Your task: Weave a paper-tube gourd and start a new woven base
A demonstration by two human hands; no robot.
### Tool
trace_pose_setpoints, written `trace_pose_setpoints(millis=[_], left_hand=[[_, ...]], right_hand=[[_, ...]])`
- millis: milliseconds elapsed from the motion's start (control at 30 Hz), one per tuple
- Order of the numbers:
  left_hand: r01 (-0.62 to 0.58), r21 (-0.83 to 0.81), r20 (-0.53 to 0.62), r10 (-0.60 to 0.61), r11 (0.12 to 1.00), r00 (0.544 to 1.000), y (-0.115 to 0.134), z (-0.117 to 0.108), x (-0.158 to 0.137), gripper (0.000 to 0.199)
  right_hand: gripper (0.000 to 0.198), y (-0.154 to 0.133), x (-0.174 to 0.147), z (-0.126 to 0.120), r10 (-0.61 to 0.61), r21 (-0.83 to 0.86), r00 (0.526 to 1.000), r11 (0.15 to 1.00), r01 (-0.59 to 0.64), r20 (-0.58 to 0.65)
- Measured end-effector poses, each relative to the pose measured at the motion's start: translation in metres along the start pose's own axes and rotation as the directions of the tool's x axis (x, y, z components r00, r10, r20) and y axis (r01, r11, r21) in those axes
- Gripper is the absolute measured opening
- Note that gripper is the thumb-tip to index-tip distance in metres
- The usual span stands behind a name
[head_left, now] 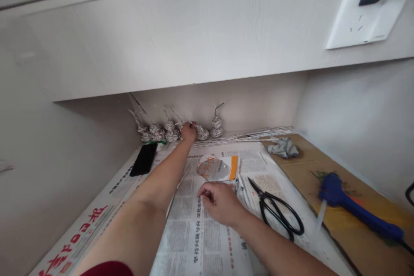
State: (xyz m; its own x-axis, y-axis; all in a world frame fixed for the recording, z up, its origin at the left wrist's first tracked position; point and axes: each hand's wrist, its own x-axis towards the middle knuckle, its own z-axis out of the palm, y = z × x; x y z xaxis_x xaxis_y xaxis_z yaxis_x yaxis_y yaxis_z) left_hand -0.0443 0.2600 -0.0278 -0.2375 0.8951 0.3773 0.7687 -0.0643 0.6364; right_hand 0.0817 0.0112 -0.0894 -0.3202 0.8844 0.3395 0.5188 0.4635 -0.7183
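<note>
Against the back wall stands a row of small gourd shapes wound from twisted newspaper, several with thin stems sticking up. My left hand (189, 132) reaches far forward into this row. Its fingers are closed at the top of one tilted newspaper gourd (202, 133); the fingertips are partly hidden. To the right, another newspaper gourd (216, 127) stands upright. Nearer to me, my right hand (217, 200) hovers over the newspaper sheet (190, 233) with curled fingers and nothing visible in them. Just beyond it lies a grey and orange card (217, 167).
Black scissors (278, 209) lie right of my right hand. A blue glue gun (359, 209) and a crumpled grey cloth (283, 148) rest on cardboard (310, 159). A black phone (144, 159) lies left. Paper strips (249, 136) run along the back. A cabinet panel (194, 34) overhangs.
</note>
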Motion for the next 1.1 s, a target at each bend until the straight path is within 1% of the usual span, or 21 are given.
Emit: trace_pose_setpoints(millis=[100,233,333,400,567,633,700,867,1000,1100], left_hand=[[-0.05,0.016,0.069,0.049,0.999,0.996,0.009,-0.005,0.007,0.028],[-0.105,0.043,0.106,0.1,0.994,0.989,0.018,-0.012,0.016,0.025],[-0.133,0.05,0.119,0.126,0.99,0.985,0.019,-0.014,0.019,0.024],[-0.139,0.049,0.108,0.133,0.989,0.985,0.015,-0.014,0.017,0.029],[-0.143,0.059,0.098,0.137,0.988,0.986,0.0,-0.01,0.003,0.053],[-0.148,0.078,0.099,0.14,0.986,0.985,-0.003,-0.007,-0.001,0.057],[-0.159,0.099,0.1,0.149,0.982,0.984,-0.002,-0.003,-0.003,0.056],[-0.202,0.157,0.115,0.185,0.967,0.976,0.004,0.006,-0.005,0.046],[-0.242,0.182,0.12,0.223,0.953,0.967,0.005,0.009,-0.007,0.046],[-0.251,0.172,0.114,0.233,0.953,0.966,0.003,0.011,-0.007,0.046]], right_hand=[[0.018,-0.001,0.0,0.0,0.016,-0.007,1.0,1.0,-0.016,-0.003],[0.019,-0.002,0.0,0.001,0.035,-0.001,0.999,0.999,-0.035,0.004],[0.019,-0.003,0.0,0.001,0.041,-0.004,0.999,0.999,-0.041,0.009],[0.019,-0.003,0.0,0.0,0.038,-0.007,0.999,0.999,-0.038,0.009],[0.022,-0.004,0.0,-0.002,0.019,-0.009,1.0,1.0,-0.019,0.001],[0.022,-0.005,0.0,-0.002,0.019,-0.008,1.0,1.0,-0.019,0.004],[0.022,-0.005,0.0,-0.002,0.026,-0.01,1.0,1.0,-0.026,0.005],[0.022,-0.003,0.0,-0.001,0.02,-0.007,1.0,1.0,-0.02,0.004],[0.022,-0.002,0.0,0.0,0.017,0.0,1.0,1.0,-0.017,-0.004],[0.022,-0.002,0.0,0.0,0.018,-0.006,1.0,1.0,-0.018,-0.004]])
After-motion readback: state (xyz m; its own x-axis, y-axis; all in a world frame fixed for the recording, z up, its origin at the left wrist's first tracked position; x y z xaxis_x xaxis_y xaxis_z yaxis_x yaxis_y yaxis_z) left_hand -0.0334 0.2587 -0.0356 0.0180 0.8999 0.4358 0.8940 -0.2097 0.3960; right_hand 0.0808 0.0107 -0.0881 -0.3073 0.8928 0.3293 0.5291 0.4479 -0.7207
